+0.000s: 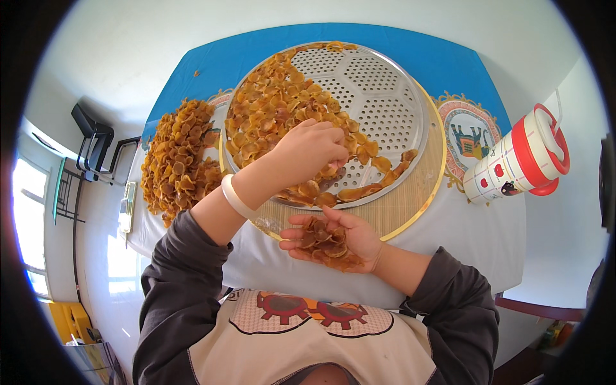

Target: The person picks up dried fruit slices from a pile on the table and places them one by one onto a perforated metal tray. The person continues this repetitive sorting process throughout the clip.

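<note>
A round, perforated metal tray (385, 118) is covered on its left and along its near rim by thin, translucent orange-brown dried slices (269, 110). Over the tray's near middle, my left hand (315, 147) has curled fingers pointing down at the slices. Its fingertips are partly hidden, so a slice between them cannot be made out. Nearer my body, just off the tray's near rim, my right hand (368, 240) is turned palm up and cups a handful of dried slices (329, 243). The tray's right and upper middle show bare holes.
Left of the tray, a tall heap of dried slices (175, 159) lies on the tablecloth (481, 240). Beneath the tray is a round woven mat (414, 202) with a yellow edge. A red and white tumbler (500, 166) with a straw stands at the right.
</note>
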The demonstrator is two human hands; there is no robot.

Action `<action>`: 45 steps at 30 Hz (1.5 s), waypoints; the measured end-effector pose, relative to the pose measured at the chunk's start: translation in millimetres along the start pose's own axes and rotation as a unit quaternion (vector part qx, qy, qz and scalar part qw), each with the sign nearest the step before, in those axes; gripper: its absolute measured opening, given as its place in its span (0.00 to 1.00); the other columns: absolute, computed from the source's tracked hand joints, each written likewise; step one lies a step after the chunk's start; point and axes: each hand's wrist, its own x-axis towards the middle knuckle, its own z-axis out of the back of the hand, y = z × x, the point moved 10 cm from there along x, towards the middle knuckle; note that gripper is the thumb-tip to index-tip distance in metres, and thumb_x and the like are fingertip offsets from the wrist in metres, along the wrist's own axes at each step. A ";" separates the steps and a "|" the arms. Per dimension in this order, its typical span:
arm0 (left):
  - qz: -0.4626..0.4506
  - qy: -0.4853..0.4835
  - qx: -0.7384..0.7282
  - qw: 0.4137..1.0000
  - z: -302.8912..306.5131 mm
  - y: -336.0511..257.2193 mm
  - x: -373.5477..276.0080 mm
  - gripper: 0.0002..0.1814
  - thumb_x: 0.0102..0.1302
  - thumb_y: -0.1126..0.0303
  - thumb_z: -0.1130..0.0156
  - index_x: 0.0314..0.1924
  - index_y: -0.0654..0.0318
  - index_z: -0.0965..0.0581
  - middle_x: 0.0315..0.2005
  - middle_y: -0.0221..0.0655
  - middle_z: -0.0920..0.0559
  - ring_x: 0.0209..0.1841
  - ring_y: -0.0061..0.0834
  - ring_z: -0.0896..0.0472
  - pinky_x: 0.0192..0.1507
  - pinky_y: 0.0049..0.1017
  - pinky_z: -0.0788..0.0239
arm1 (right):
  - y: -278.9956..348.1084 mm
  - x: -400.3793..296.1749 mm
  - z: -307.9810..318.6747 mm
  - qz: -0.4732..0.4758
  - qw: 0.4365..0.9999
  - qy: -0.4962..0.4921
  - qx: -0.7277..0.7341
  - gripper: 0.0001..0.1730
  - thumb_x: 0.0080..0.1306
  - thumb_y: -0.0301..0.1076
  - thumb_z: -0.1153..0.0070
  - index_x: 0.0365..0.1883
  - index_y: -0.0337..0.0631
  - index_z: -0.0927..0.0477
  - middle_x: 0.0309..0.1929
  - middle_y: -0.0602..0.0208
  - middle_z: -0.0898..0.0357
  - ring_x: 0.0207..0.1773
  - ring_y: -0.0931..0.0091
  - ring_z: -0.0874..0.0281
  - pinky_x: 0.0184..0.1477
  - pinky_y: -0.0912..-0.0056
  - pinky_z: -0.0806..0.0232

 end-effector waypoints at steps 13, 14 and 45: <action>-0.020 -0.004 0.020 1.000 6.6 -5.1 -1.1 0.09 0.54 0.76 0.38 0.28 0.47 0.20 0.33 0.21 0.24 0.45 0.27 0.23 0.48 0.29 0.37 | -0.5 -0.7 0.5 -0.004 1.000 -0.007 0.000 0.33 0.80 0.52 0.70 0.69 0.33 0.34 0.69 0.43 0.33 0.72 0.54 0.35 0.74 0.54 0.41; -0.018 -0.005 0.013 1.000 7.3 -4.5 -0.8 0.09 0.54 0.76 0.37 0.28 0.47 0.19 0.33 0.21 0.24 0.45 0.27 0.23 0.49 0.30 0.36 | -0.4 -1.0 0.0 -0.004 1.000 -0.008 0.000 0.33 0.80 0.52 0.70 0.68 0.33 0.34 0.69 0.43 0.33 0.72 0.54 0.35 0.74 0.54 0.41; 0.145 0.052 -0.192 0.969 24.3 -59.9 -82.9 0.22 0.58 0.52 0.27 0.46 0.57 0.20 0.41 0.34 0.25 0.45 0.39 0.24 0.48 0.33 0.31 | 1.1 -0.8 8.6 0.013 1.000 -0.015 -0.017 0.32 0.79 0.57 0.69 0.67 0.41 0.32 0.61 0.58 0.26 0.63 0.65 0.26 0.69 0.55 0.35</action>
